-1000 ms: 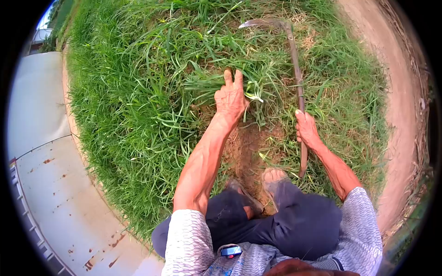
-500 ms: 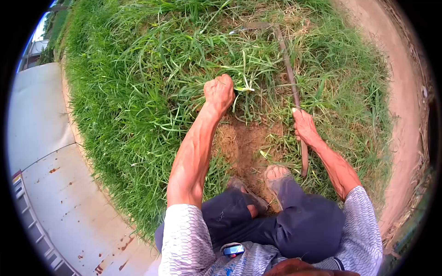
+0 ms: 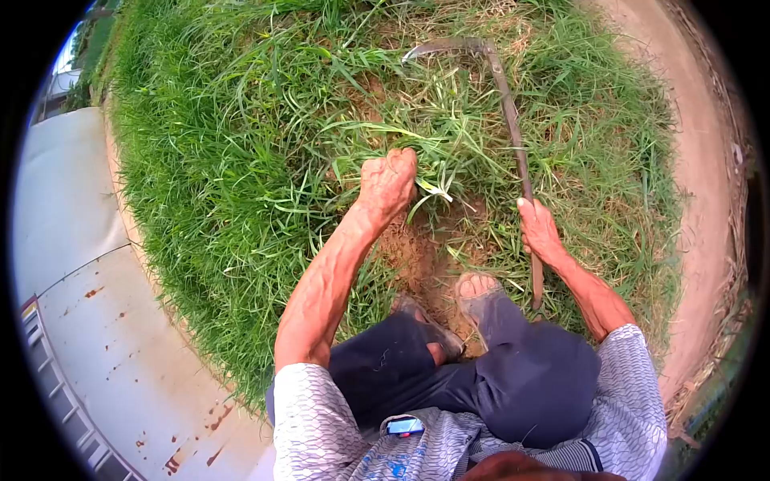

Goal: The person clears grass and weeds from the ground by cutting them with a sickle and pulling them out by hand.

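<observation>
Shirt: patterned grey-white sleeves (image 3: 317, 409) and front, bottom of frame.
Pocket item: small thing with a bluish face (image 3: 405, 426), at my shirt front, bottom centre; too small to tell what.
Trousers: dark blue (image 3: 537, 385), knees bent, lower centre.
Shoes: greyish pair (image 3: 484, 305), toes showing in the right one, just above the knees in frame.
Right grip: my right grip (image 3: 541, 232), right of centre, clamped round the lower handle, thumb pointing up along it.
Left grip: my left grip (image 3: 388, 180), near centre, fingers curled together on grass; palm side hidden.
Grass bunch: green blades (image 3: 437, 152) at my left knuckles, pale stem ends poking out on the right.
Bare soil: brown patch (image 3: 413, 260) between left grip and shoes.
Sickle: long dark handle (image 3: 513, 120) slanting up from right grip; curved blade (image 3: 445, 45) at upper centre, tip left, well apart from left grip.
Standing grass: thick green (image 3: 216, 184), left half; thinner, yellower toward right.
Panel: pale, rust-spotted (image 3: 72, 184), left edge.
Path: bare dirt (image 3: 694, 176), right edge.
Building: small, pale (image 3: 66, 82), upper left; details unclear.
</observation>
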`<state>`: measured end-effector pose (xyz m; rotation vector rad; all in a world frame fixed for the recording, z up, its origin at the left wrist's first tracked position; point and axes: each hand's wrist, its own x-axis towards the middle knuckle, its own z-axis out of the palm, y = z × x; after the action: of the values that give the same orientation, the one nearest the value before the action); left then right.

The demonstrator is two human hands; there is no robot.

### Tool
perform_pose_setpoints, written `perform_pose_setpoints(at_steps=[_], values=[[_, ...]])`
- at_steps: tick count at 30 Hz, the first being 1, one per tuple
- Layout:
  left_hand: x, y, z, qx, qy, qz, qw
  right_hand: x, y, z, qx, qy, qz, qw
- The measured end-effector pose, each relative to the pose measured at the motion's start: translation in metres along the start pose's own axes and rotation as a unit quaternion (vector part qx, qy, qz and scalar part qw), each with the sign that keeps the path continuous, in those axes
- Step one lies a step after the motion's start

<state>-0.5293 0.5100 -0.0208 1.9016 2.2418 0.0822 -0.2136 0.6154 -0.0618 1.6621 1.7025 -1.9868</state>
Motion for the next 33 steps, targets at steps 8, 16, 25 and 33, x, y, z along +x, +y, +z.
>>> perform_pose_setpoints(at_steps=[8,16,25,33], values=[[-0.025,-0.010,-0.032,-0.017,-0.051,0.007,0.999,-0.107,0.126,-0.043,-0.234,0.048,-0.021,0.971],[-0.081,0.033,-0.018,-0.031,-0.303,0.179,0.935,-0.065,0.041,-0.024,0.014,0.007,0.065,0.998],[-0.063,-0.027,-0.033,0.026,-0.157,0.007,0.987,-0.110,0.116,-0.041,-0.231,-0.019,-0.013,0.973],[-0.005,0.010,-0.002,0.010,-0.177,0.016,0.984,-0.050,0.051,-0.020,-0.124,0.090,-0.032,0.988]])
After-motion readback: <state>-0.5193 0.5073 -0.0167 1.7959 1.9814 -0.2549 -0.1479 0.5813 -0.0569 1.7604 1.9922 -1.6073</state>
